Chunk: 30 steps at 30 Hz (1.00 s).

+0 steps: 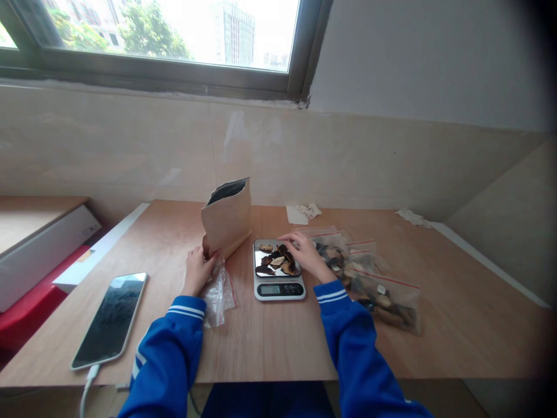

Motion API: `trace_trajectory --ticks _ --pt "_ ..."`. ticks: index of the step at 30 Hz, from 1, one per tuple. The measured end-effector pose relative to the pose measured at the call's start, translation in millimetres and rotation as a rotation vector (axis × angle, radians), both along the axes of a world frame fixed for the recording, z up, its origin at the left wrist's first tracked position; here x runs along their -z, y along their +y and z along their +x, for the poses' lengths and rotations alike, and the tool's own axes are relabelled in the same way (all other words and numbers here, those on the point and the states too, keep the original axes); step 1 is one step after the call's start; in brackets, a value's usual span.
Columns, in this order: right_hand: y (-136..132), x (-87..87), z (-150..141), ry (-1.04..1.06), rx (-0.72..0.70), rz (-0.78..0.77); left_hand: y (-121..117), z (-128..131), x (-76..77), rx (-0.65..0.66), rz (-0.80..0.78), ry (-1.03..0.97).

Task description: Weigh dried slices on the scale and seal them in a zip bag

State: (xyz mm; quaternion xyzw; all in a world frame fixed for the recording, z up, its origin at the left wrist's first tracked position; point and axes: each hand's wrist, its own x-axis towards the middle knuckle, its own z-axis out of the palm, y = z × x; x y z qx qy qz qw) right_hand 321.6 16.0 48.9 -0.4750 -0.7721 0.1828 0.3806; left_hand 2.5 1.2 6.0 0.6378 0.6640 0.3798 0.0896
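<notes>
A small kitchen scale [281, 292] with a lit display carries a loose pile of dark dried slices [278, 260], some pale inside; they look like dried mushroom or herb pieces. My right hand [305, 253] hovers at the pile's right edge, fingers stretched apart, with nothing visible in them. To the left, an upright brown kraft paper bag [228, 217] stands with its top gaping. My left hand [199, 271] is closed at its lower left corner, thumb on the near side. Under and beside that hand lie clear zip bags [220, 299] with a red seal line.
Several filled zip bags [387, 302] of dried slices lie right of the scale, near my right sleeve. A phone [111, 322] on a white cable rests at the left. Crumpled tissue [308, 211] and paper sit by the wall, beneath a window [174, 35].
</notes>
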Motion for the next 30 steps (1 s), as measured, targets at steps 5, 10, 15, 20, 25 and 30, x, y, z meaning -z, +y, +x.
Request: trace_trajectory --ticks 5,10,15,20,25,30 --pt "-7 25.4 20 0.071 0.066 -0.098 0 1 -2.0 -0.02 -0.005 0.015" --pt "-2 37.2 15 0.187 0.043 -0.174 -1 1 -3.4 -0.008 -0.003 0.013" --pt "0 40.8 11 0.284 0.116 -0.147 -1 2 -4.6 -0.009 -0.026 -0.011" --pt "-3 45.9 9 0.294 0.25 -0.064 -1 2 -4.8 -0.012 -0.031 -0.015" --pt "-4 50.4 8 0.188 0.298 0.014 -1 1 -3.6 -0.005 -0.023 -0.019" --pt "-6 45.8 10 0.16 0.335 0.044 0 0 -1.8 0.018 -0.02 -0.027"
